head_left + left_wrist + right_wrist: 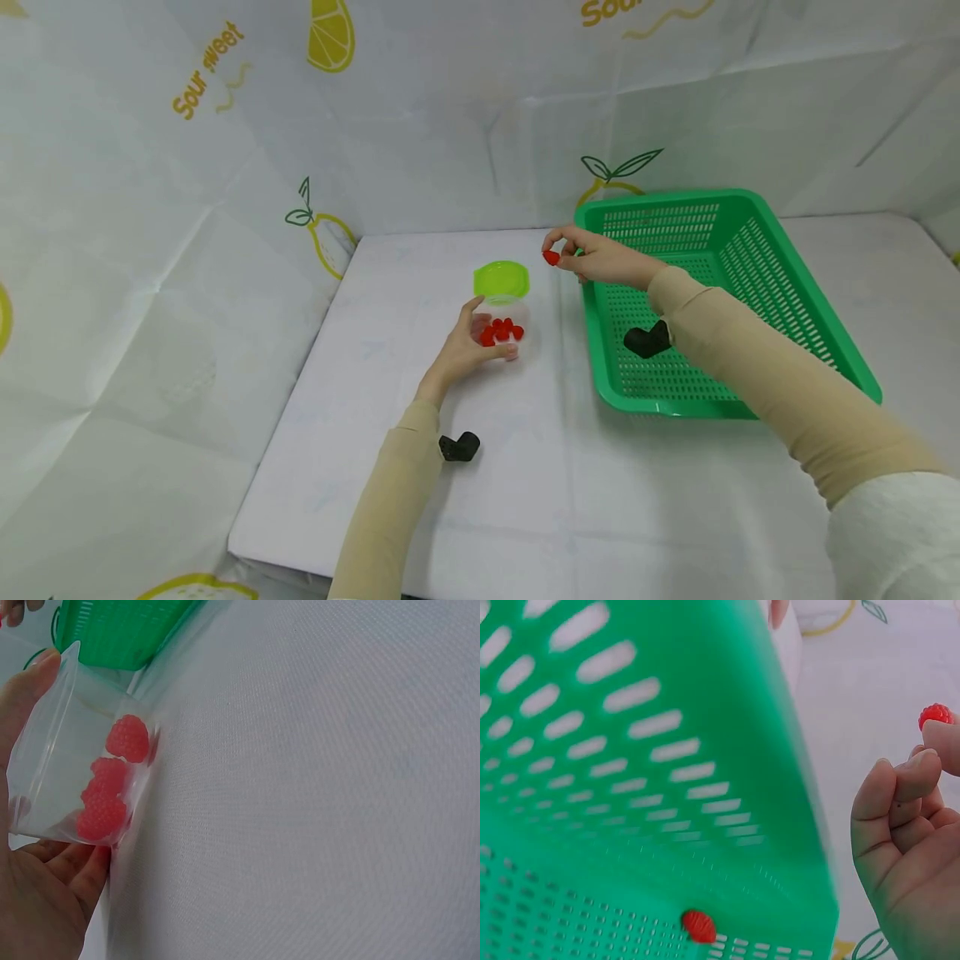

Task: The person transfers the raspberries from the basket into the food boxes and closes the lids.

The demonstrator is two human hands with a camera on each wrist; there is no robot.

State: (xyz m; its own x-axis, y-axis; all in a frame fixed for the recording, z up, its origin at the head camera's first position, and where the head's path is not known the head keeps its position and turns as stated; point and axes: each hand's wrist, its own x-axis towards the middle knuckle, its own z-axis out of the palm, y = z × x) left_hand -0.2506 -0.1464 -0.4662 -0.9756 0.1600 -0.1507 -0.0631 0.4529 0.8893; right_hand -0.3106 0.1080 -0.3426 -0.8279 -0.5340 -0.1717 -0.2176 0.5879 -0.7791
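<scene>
My left hand grips a clear plastic container, thumb at its rim and fingers round the other side. Several red raspberries lie in the bottom of it, and the container stands upright on the table. Between thumb and fingertips, my right hand pinches one more raspberry, held up beside the left rim of the green basket. Inside the basket, the right wrist view shows a single raspberry; my right forearm covers part of the basket in the head view.
A bright green lid lies on the white-covered table just behind the container. The basket's slotted walls rise to the right. Behind the table hangs a white sheet printed with lemons.
</scene>
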